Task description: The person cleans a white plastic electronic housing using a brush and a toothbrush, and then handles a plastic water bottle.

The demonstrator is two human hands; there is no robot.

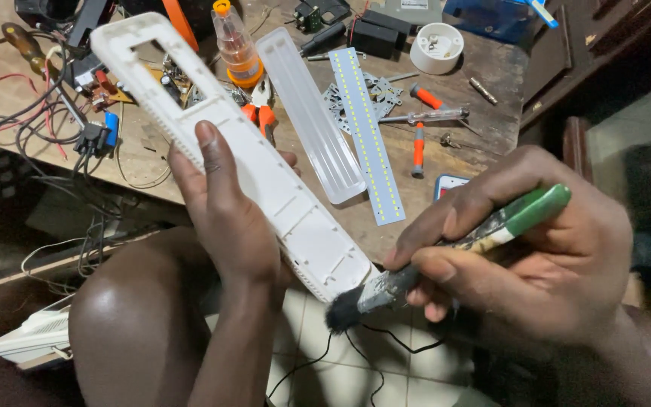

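My left hand (227,211) grips a long white plastic lamp housing (190,105) around its middle, holding it slanted from upper left down to lower right. My right hand (536,256) holds a paintbrush (446,252) with a green and white handle. Its dark bristles (340,313) sit just below the housing's lower end (333,264), touching or nearly touching it. My bare knee (129,309) is below the left hand.
On the wooden workbench (491,68) lie a translucent lamp cover (310,113), an LED strip board (367,132), orange-handled screwdrivers (418,147), orange pliers (259,113), a small orange-capped bottle (235,45), a white round cap (436,47) and tangled wires (32,113). Tiled floor (356,377) is below.
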